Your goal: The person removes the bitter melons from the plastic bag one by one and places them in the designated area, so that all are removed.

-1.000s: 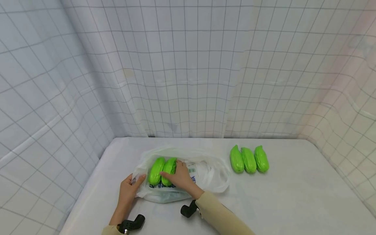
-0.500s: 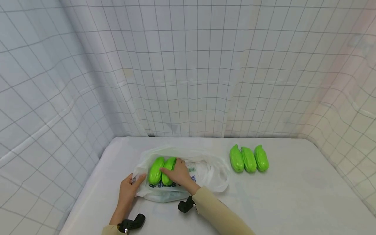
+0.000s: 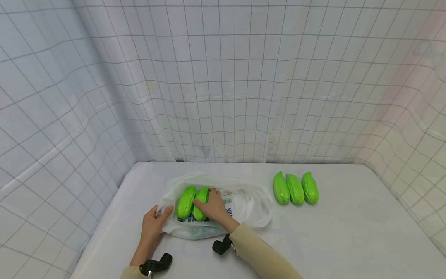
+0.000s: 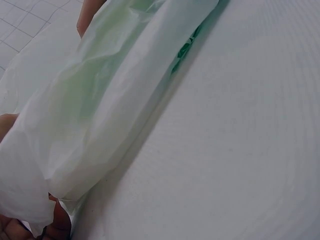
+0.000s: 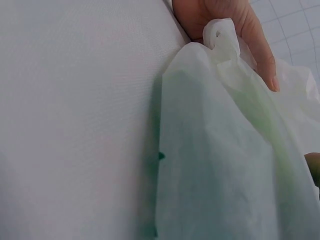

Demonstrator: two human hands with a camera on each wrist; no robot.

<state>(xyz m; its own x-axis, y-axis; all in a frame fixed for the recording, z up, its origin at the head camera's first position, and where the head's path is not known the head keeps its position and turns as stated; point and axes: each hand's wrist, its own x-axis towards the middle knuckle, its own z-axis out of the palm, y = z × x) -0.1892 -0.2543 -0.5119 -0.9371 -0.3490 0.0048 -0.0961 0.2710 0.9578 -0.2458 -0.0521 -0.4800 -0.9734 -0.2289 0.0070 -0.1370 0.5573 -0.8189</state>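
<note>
A translucent white plastic bag (image 3: 256, 211) lies spread on its side, with two bright green, gourd-like vegetables in its mouth. The left gourd (image 3: 186, 202) leans against the bag's left inside. My right hand (image 3: 213, 207) reaches in and grips the right gourd (image 3: 199, 211), thumb on its near left side and fingers at its far right. At the bag's left edge my left hand (image 3: 153, 224) pinches the plastic between thumb and fingers. In the right wrist view, the left hand (image 5: 235, 25) holds a bunched corner; the gourds show only as green through the film.
Three similar green gourds (image 3: 295, 190) lie side by side on the white table (image 3: 341, 228), right of the bag. Grid-patterned white curtains (image 3: 223, 97) hang behind the table and at both sides. Blue print and a green barcode (image 3: 227, 201) show inside the bag.
My right hand has shifted very slightly, its thumb moving a little to the right on the gourd. The left hand, the bag and the three gourds on the table stay where they were.
</note>
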